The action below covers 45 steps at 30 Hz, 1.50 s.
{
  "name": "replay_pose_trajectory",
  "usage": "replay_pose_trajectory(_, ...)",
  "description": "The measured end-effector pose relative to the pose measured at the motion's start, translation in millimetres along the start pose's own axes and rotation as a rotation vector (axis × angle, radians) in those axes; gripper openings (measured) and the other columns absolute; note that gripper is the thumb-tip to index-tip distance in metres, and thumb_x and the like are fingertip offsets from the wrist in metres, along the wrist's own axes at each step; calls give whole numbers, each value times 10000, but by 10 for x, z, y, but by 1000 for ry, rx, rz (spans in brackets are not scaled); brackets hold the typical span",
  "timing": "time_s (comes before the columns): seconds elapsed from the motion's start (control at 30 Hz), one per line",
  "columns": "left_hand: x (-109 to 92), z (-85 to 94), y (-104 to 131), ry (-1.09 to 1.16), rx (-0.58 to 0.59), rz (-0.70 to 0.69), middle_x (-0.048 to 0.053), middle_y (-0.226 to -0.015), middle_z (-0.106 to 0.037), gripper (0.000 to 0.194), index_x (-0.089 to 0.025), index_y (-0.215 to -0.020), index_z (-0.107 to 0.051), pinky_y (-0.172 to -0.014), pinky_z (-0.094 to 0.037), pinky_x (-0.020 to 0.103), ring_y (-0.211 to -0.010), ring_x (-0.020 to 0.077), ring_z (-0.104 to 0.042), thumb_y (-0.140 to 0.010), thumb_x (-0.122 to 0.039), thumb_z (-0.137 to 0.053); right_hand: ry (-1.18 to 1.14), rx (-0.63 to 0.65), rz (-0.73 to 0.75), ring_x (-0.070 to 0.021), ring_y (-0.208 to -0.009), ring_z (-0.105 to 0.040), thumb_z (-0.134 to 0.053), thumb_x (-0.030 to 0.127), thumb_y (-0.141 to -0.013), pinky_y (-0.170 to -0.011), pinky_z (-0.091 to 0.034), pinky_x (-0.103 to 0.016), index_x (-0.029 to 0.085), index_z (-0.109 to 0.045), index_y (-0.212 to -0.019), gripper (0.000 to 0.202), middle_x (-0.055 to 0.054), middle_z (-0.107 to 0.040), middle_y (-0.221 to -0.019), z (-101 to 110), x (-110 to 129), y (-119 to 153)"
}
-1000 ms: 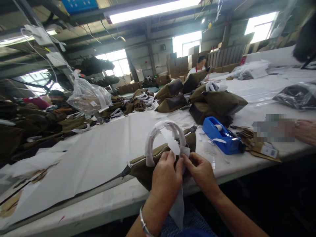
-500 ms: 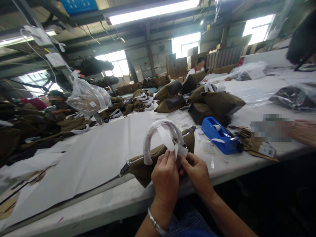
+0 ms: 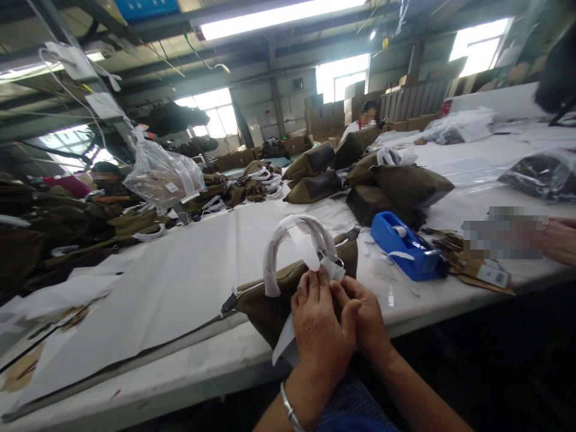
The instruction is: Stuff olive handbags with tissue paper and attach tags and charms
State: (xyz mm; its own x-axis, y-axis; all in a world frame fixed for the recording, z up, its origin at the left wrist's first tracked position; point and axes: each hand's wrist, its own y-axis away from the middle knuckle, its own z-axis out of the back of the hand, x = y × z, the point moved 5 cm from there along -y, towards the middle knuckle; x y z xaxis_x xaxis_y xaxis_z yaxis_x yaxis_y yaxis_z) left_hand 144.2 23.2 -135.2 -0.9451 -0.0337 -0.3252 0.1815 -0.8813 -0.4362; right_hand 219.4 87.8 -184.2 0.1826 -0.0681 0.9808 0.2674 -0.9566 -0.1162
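An olive handbag (image 3: pixel 263 312) with a silver zip stands at the table's front edge. Its arched handles (image 3: pixel 271 258) are wrapped in white paper. A jagged-edged white strip (image 3: pixel 305 245) hangs inside the arch. My left hand (image 3: pixel 318 324) presses its closed fingers on white wrapping paper (image 3: pixel 287 339) at the right handle base; part of the sheet shows below the hand. Close beside it, my right hand (image 3: pixel 365 318) has bent fingers pinching at the same paper. The fingertips are partly hidden. A blue tape dispenser (image 3: pixel 405 249) is to the right.
Cardboard tags (image 3: pixel 488 273) lie right of the dispenser. More olive bags (image 3: pixel 407 192) are piled behind it. Another person's hand (image 3: pixel 560 240) is at the right edge. A plastic bag (image 3: pixel 164 177) hangs from a post at left. White sheeting (image 3: pixel 180 270) covers the table.
My left hand has turned and slid slightly right, its fingers now flatter on the paper and its thumb over the right hand. A white paper edge now shows below it.
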Motion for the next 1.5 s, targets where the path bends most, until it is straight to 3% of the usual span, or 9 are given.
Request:
replay_pose_trajectory(0.27,71,111,17,311,137,-18,178,-1597,-410,654,-106,-1517,-468,-1215,-284,570,-1507,372,-317,-1000,-507,-481,65,-25,-14,-233,-777,-670,-672,626,-853,-709,-541,-302,190,-736,-946,451,-50,-732,-791,85,26,-31)
replay_pose_trajectory(0.47,514,359,-235,903,334,263,124,-1280,-717,445,-140,-1311,-670,-1051,-481,371,-1208,277,-651,-979,-406,-539,61,51,-34,-148,-488,-547,-631,642,-885,-515,-433,-249,186,-674,-771,472,13,-574,-503,105,45,-45)
replay_pose_trajectory(0.67,496,110,-175,1080,520,476,85,-918,-758,419,-111,-1074,-717,-648,-483,240,-769,193,-685,-861,-472,-713,10,74,-56,-128,-454,-506,-665,655,-848,-464,-406,-235,187,-653,-750,478,31,-531,-487,93,53,-84)
replay_pose_trajectory(0.97,402,-98,-121,1205,449,567,48,-798,-722,411,-119,-996,-698,-620,-468,226,-680,155,-631,-777,-449,-807,73,163,-36,-127,-445,-537,-612,633,-896,-455,-415,-234,189,-642,-745,470,34,-554,-515,123,80,-103)
replay_pose_trajectory(1.07,463,-146,-122,1162,447,572,20,-712,-687,419,-132,-1004,-702,-590,-455,224,-649,155,-616,-777,-468,-806,296,121,93,-165,-545,-618,-589,583,-926,-553,-490,-272,203,-697,-778,422,-2,-643,-617,489,178,-200)
replay_pose_trajectory(1.13,495,-178,-119,1161,452,592,6,-669,-662,448,-138,-1045,-700,-576,-454,229,-620,156,-607,-781,-486,-798,513,-134,211,-214,-700,-681,-577,552,-933,-719,-540,-326,222,-744,-869,375,-33,-709,-712,1005,275,-341)
replay_pose_trajectory(1.23,513,-201,-117,1173,441,620,9,-681,-667,474,-142,-1063,-707,-569,-459,233,-614,158,-612,-756,-486,-817,886,-472,319,-308,-1145,-647,-572,469,-904,-1052,-450,-434,214,-759,-1059,353,-118,-728,-1184,1820,355,-630)
replay_pose_trajectory(1.37,516,-199,-115,1189,418,642,11,-689,-678,516,-145,-1079,-710,-561,-462,230,-624,167,-624,-725,-497,-837,1054,-483,216,-365,-1390,-456,-649,396,-780,-1215,-250,-473,214,-771,-752,220,-147,-633,-1380,2484,194,-1095)
replay_pose_trajectory(1.5,522,-206,-108,1197,447,638,21,-702,-693,521,-149,-1100,-707,-559,-461,225,-634,168,-632,-739,-506,-826,983,-438,99,-366,-1205,-619,-687,415,-734,-1079,-421,-483,226,-734,-581,248,-150,-750,-1158,2668,31,-1322)
